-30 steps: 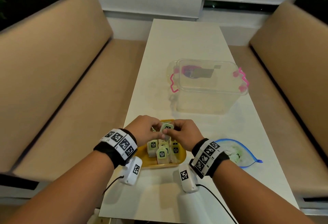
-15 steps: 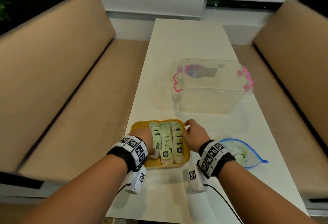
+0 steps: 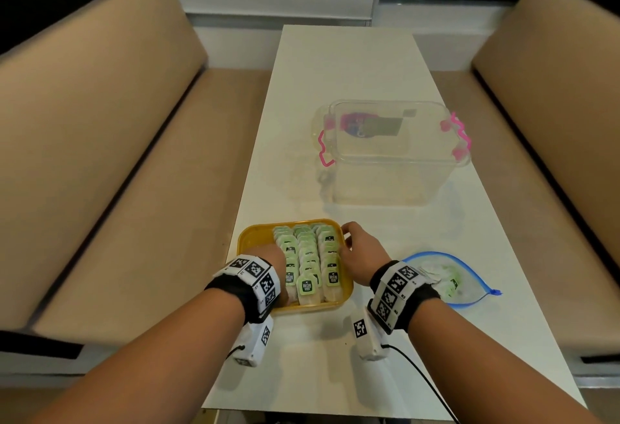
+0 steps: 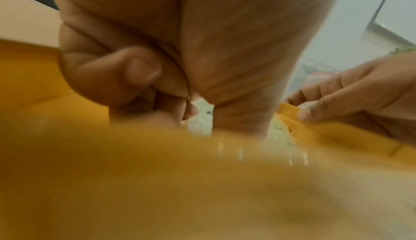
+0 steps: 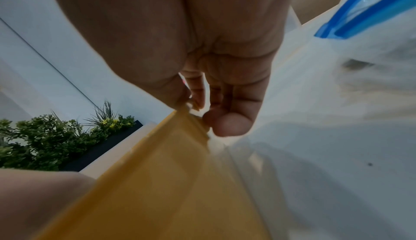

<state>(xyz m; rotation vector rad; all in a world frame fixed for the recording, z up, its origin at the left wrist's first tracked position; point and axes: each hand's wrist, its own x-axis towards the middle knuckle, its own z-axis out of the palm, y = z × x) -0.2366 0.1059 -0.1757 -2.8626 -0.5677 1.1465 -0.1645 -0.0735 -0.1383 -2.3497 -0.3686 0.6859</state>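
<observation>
A yellow tray (image 3: 255,239) near the table's front edge holds three rows of green-labelled tea bags (image 3: 310,255). My left hand (image 3: 271,255) is inside the tray against the left row. Its fingers (image 4: 171,107) are curled, and a pale tea bag (image 4: 202,115) shows between the fingertips and the palm. My right hand (image 3: 355,245) grips the tray's right rim (image 5: 180,119), thumb over the edge and fingers (image 5: 231,123) on the outside. That hand (image 4: 337,98) also shows at the rim in the left wrist view.
A clear plastic box (image 3: 385,168) with pink latches stands further back on the white table (image 3: 335,87). A blue-edged zip bag (image 3: 446,279) with a few tea bags lies right of my right wrist. Tan benches flank the table.
A second ago both hands held one tea bag above the tray. They have since dropped: the left into the tray's left side, the right onto the right rim. The rows now look tidy.
</observation>
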